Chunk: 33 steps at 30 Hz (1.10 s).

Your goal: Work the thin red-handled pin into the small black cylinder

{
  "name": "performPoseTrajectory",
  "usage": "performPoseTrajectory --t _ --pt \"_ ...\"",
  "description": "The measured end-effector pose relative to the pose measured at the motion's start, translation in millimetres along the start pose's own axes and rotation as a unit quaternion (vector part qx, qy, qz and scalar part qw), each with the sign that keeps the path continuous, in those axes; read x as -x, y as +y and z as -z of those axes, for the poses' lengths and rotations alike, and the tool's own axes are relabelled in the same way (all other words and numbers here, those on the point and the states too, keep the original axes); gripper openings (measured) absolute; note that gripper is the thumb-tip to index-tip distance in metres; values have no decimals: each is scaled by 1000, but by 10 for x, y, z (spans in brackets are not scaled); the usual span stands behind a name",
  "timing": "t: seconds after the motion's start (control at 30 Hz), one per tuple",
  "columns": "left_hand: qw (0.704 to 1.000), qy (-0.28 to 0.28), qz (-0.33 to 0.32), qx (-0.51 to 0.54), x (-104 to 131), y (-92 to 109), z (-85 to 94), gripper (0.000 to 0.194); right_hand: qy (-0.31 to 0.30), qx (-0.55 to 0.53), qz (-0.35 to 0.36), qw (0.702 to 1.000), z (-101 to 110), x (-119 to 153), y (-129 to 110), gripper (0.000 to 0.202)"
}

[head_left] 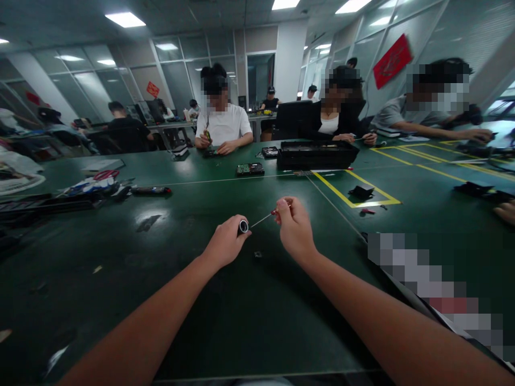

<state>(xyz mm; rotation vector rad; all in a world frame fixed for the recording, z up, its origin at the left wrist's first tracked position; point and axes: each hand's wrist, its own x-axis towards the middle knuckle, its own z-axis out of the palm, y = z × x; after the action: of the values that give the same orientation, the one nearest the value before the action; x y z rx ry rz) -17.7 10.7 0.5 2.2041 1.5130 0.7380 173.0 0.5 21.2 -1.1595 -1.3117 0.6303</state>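
Head view: L hand (228, 242) clamped on dark round part (243, 227), pale-rimmed open end facing up & toward camera. R hand (296, 229) clamped on red handle of thin driver (263, 220), handle btwn thumb & fingers; shaft slopes down to L, tip at or nr rim of round part, contact can't be told. Hands apart, w/ shaft bridging gap; both above mid worktop (241, 332), well in from near edge. Small pale piece (258, 254) lies on worktop betw. forearms, just below L hand. Toward L edge: dark tube w/ red end (152, 191), lying flat, beside mixed pile of cables & parts (98, 185). Toward far edge: green circuit-board unit (250, 169), L of long black housing (317, 155); second flat unit (270, 152) just beside housing's L end. R of ctr: yellow tape outline (376, 203) on worktop w/ black bracket (361, 192) inside; small red piece (367, 212) nr its lower side. Nr R edge: blk parts (473, 188). Across worktop, at far edge: person in white shirt (224, 126), hands on small dark item; person in blk jacket (340, 120), thin tool in hand.
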Motion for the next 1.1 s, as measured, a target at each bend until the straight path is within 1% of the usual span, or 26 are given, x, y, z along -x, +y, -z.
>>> performPoseTrajectory --t 0.1,0.23,0.37,0.47,0.57,0.63,0.73,0.87,0.97,1.03,1.1 --pt "1000 -5 4 5 10 14 23 15 -1 5 16 1000 8 15 -19 23" --pt "1000 -16 5 10 34 46 84 17 -3 -16 33 999 24 14 -22 22" --pt "998 -51 -21 14 76 100 178 25 -3 -11 36 999 27 4 -9 23" --pt "993 -102 -62 18 120 174 252 28 3 -15 42 999 23 -5 -10 21" --pt "982 -170 -88 -5 167 264 296 28 5 -22 43 999 14 -10 -13 21" --pt "971 -217 -93 -35 194 313 296 29 4 -21 41 999 8 -11 -7 21" --pt "956 -267 -106 -62 222 345 262 39 1 -14 42 999 6 -8 10 22" --pt "953 -270 -127 -47 237 339 215 30 -8 -1 43 999 15 -5 20 23" --pt "952 -270 -127 -63 241 344 210 21 -13 -2 41 999 21 -6 11 21" --pt "954 -267 -121 -68 242 350 216 19 -13 -1 43 999 25 -6 4 21" --pt "957 -261 -113 -48 240 350 227 20 -12 0 44 999 28 -6 -3 21"
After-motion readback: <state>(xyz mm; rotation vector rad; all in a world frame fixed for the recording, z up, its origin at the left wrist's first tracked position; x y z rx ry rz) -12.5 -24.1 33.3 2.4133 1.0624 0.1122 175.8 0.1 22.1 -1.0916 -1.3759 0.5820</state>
